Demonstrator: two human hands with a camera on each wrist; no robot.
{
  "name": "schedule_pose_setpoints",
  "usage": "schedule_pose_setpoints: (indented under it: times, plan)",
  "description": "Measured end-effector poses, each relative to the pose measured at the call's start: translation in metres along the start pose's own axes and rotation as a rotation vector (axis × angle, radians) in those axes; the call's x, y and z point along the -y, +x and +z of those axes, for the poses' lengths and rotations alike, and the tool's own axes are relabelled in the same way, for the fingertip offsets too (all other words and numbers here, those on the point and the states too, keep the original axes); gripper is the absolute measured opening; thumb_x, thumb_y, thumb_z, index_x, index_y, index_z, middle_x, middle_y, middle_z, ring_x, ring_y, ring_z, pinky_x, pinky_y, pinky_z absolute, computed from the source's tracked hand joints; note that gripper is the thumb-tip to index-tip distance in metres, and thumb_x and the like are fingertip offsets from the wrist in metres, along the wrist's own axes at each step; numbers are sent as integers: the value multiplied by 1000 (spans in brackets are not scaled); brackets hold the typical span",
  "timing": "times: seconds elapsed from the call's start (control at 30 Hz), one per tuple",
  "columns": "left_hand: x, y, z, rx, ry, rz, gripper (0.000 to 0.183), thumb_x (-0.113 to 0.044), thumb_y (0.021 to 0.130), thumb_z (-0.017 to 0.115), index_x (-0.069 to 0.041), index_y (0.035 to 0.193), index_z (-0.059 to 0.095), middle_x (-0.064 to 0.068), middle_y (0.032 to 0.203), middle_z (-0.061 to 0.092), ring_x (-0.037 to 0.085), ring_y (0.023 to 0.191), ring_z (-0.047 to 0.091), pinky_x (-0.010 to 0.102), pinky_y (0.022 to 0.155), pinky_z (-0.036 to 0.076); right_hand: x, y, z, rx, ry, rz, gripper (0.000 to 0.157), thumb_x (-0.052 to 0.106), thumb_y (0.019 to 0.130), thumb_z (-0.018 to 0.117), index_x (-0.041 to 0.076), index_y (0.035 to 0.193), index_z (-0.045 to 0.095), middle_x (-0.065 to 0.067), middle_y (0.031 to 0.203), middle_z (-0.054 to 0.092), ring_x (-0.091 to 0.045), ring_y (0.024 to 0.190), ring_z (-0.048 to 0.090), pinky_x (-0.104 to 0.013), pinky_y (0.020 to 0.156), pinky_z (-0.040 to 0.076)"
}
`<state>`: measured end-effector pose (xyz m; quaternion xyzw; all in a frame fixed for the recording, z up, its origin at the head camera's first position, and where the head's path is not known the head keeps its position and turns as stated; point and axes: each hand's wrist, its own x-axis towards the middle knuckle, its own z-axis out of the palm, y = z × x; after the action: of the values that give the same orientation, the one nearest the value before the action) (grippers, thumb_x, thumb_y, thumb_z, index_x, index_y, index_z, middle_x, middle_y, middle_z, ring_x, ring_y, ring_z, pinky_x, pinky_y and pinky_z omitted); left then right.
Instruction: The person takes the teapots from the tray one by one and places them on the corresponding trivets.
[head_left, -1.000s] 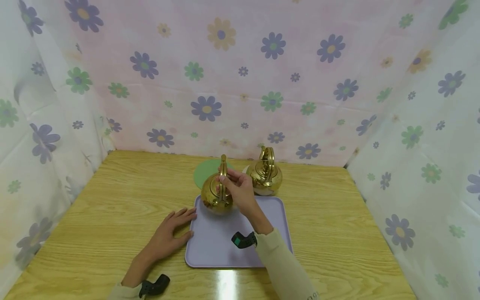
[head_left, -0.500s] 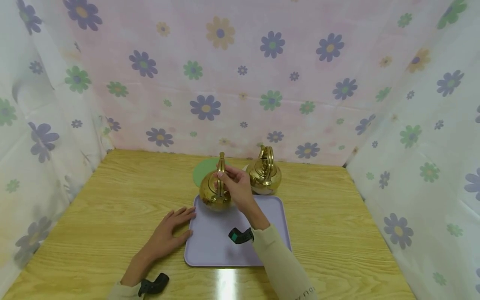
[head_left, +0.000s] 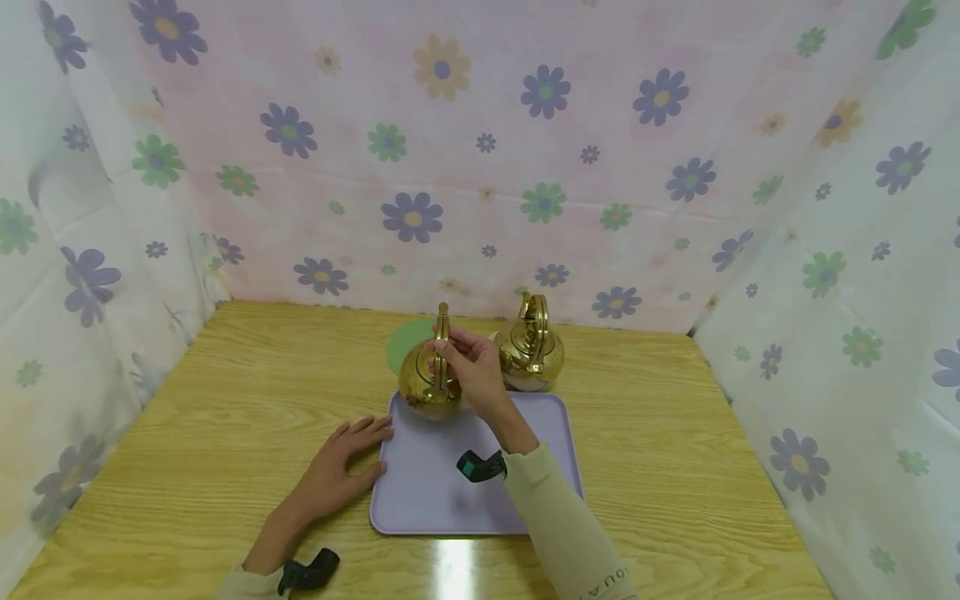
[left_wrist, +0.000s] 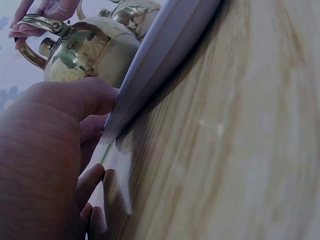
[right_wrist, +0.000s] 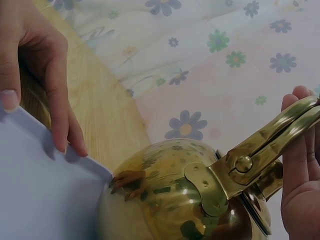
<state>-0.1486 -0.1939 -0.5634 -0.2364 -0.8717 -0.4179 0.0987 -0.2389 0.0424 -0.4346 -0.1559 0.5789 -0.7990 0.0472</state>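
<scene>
A shiny brass kettle (head_left: pixel 429 379) is over the back left corner of a lilac tray (head_left: pixel 442 496); whether its base touches the tray I cannot tell. My right hand (head_left: pixel 480 371) grips the kettle's upright handle, fingers curled round it, as the right wrist view (right_wrist: pixel 302 170) also shows. My left hand (head_left: pixel 333 471) lies at the tray's left edge with fingers loosely spread, fingertips touching the rim. In the left wrist view, the thumb and fingers of the left hand (left_wrist: pixel 55 115) are beside the tray's side wall (left_wrist: pixel 155 65).
A second brass kettle (head_left: pixel 531 354) stands behind the tray's right half, near the patterned curtain (head_left: pixel 487 167). Partly hidden behind the held kettle is a round green mat (head_left: pixel 405 342). The wooden table (head_left: pixel 660 450) extends to both sides.
The held kettle and my right hand have shifted slightly up and back in the head view. My left hand, the tray and the second kettle stay where they were.
</scene>
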Motion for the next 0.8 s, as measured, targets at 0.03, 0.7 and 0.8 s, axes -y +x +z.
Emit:
schedule_pose_setpoints:
  times: [0.03, 0.7, 0.8]
  plan:
    - [0, 0, 0, 0, -2, 0, 46, -15, 90, 77, -10, 134, 67, 10, 148, 57, 46, 139, 45, 71, 113, 20, 0, 0, 0, 1, 2, -1, 35, -2, 101, 57, -13, 134, 58, -36, 110, 65, -12, 82, 72, -27, 72, 62]
    - [-3, -2, -1, -2, -1, -9, 45, -15, 90, 76, -9, 134, 67, 10, 148, 57, 46, 139, 45, 70, 113, 21, -1, 10, -3, 32, -21, 7, 38, -2, 102, 55, -18, 135, 52, -47, 118, 57, -10, 77, 71, -25, 73, 62]
    - [-4, -2, -1, -1, -4, -10, 45, -15, 90, 76, -8, 134, 67, 10, 148, 57, 46, 139, 45, 70, 113, 21, -2, 12, -3, 24, -26, 8, 36, -2, 102, 56, -16, 135, 55, -46, 117, 58, -10, 76, 71, -25, 73, 62]
